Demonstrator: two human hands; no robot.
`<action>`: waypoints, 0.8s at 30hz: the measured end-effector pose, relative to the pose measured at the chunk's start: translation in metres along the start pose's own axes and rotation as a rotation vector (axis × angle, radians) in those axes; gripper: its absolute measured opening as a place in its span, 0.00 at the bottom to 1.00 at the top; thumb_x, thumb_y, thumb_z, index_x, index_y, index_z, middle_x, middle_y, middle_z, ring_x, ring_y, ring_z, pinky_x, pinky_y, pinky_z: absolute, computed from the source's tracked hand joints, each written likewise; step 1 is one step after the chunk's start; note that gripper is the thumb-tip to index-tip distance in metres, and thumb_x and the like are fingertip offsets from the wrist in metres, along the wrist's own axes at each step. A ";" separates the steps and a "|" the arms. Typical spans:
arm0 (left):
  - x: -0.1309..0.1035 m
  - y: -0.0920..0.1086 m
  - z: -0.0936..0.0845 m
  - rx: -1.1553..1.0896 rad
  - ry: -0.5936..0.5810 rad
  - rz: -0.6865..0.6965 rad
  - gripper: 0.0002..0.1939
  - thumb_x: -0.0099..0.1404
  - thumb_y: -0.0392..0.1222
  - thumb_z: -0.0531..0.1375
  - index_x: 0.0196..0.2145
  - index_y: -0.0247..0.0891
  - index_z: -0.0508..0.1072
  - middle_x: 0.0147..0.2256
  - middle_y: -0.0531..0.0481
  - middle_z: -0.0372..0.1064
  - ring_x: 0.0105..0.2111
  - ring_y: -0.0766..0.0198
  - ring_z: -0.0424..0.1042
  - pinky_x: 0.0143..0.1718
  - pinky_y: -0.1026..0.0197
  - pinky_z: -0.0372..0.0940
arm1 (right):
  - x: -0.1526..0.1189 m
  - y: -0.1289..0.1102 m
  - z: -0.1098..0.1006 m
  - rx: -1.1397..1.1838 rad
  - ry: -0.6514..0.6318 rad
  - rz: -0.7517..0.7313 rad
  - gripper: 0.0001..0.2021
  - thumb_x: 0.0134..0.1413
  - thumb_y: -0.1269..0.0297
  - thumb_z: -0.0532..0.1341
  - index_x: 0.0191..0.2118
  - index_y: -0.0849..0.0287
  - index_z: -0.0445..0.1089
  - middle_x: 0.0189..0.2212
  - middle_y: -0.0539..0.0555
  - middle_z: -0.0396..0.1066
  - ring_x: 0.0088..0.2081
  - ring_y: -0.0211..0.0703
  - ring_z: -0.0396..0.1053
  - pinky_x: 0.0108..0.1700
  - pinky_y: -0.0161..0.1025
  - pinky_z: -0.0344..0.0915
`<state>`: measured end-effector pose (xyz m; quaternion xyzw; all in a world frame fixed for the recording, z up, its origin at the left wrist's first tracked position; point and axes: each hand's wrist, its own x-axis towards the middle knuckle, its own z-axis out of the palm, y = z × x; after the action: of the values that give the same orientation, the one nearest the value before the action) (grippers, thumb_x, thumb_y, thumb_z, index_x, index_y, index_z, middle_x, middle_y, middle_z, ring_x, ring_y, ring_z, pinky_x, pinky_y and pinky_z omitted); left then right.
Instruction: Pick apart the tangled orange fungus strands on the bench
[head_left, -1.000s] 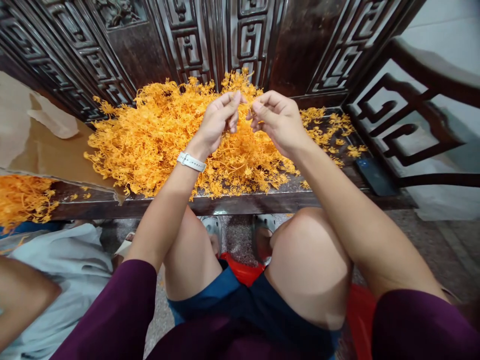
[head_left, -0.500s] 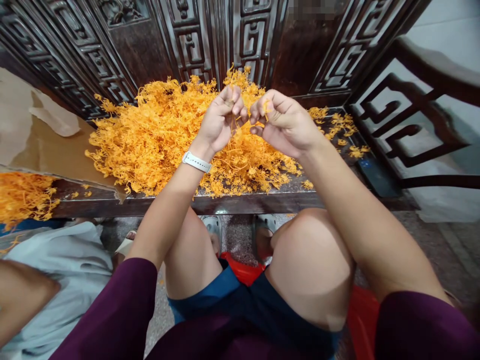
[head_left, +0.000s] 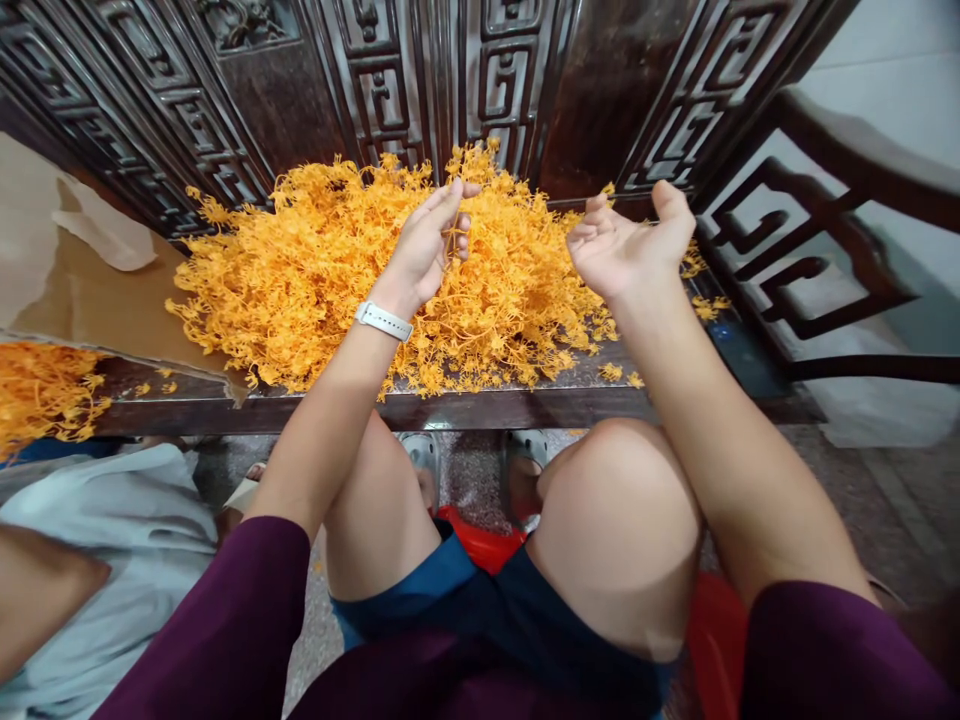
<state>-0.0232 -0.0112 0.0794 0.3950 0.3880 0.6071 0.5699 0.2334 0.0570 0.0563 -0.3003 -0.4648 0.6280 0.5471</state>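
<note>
A big heap of orange plastic flower pieces (head_left: pixel 315 270), with thin stems and spiky heads, lies on the dark wooden bench. Over its middle, my left hand (head_left: pixel 431 245) has its fingers curled round a thin orange plastic stem (head_left: pixel 453 232), partly hidden by the fingers. My right hand (head_left: pixel 634 245) is raised off the heap's right edge, palm up. Its thumb stands away from the loosely bent fingers, and nothing shows in its palm. A white band (head_left: pixel 384 321) circles my left wrist.
Carved dark wood panels (head_left: pixel 300 100) rise behind the heap. Brown cardboard (head_left: pixel 112 290) stands at its left, with more orange pieces (head_left: pixel 45 390) beyond. A dark flat object (head_left: pixel 750 355) lies at the bench's right end, near a wooden chair (head_left: pixel 832 200). Another person's arm (head_left: pixel 45 590) shows lower left.
My hands were close together over the heap, fingers pinched on orange strands. My right hand has swung away right and opened; a small orange piece at its fingers is gone. My left hand has shifted slightly left.
</note>
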 end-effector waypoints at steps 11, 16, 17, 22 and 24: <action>-0.007 0.002 0.010 0.002 0.026 -0.048 0.11 0.77 0.52 0.64 0.38 0.47 0.81 0.25 0.54 0.72 0.22 0.71 0.68 0.24 0.64 0.62 | -0.022 -0.040 0.016 0.521 0.471 -0.096 0.20 0.72 0.53 0.47 0.42 0.56 0.73 0.54 0.63 0.79 0.39 0.44 0.70 0.46 0.43 0.72; -0.002 0.002 0.005 0.002 0.036 -0.037 0.12 0.77 0.54 0.64 0.37 0.49 0.81 0.25 0.54 0.73 0.21 0.70 0.68 0.24 0.63 0.63 | -0.017 -0.037 0.007 0.389 0.582 0.006 0.20 0.73 0.59 0.45 0.45 0.58 0.73 0.52 0.63 0.78 0.33 0.39 0.69 0.40 0.42 0.71; -0.002 0.002 0.004 -0.005 0.046 -0.039 0.12 0.77 0.55 0.64 0.37 0.50 0.81 0.25 0.54 0.72 0.21 0.70 0.69 0.24 0.63 0.63 | -0.013 -0.033 0.002 0.343 0.580 0.019 0.18 0.73 0.60 0.46 0.44 0.57 0.73 0.48 0.61 0.78 0.34 0.40 0.69 0.40 0.42 0.71; -0.001 -0.001 0.003 -0.026 0.043 -0.058 0.13 0.77 0.59 0.62 0.42 0.52 0.81 0.25 0.55 0.73 0.21 0.70 0.70 0.23 0.65 0.64 | 0.008 0.007 -0.033 -0.113 0.548 0.000 0.07 0.63 0.59 0.65 0.35 0.51 0.70 0.31 0.54 0.72 0.34 0.46 0.68 0.38 0.45 0.69; -0.001 -0.002 0.003 -0.018 0.041 -0.059 0.13 0.77 0.59 0.62 0.42 0.51 0.81 0.25 0.54 0.73 0.22 0.70 0.71 0.24 0.65 0.65 | 0.010 0.027 -0.042 -0.468 0.474 -0.041 0.11 0.61 0.57 0.69 0.32 0.52 0.68 0.30 0.54 0.70 0.36 0.49 0.69 0.41 0.48 0.71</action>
<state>-0.0195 -0.0119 0.0788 0.3657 0.4054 0.6016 0.5831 0.2573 0.0778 0.0170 -0.5463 -0.4623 0.4058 0.5685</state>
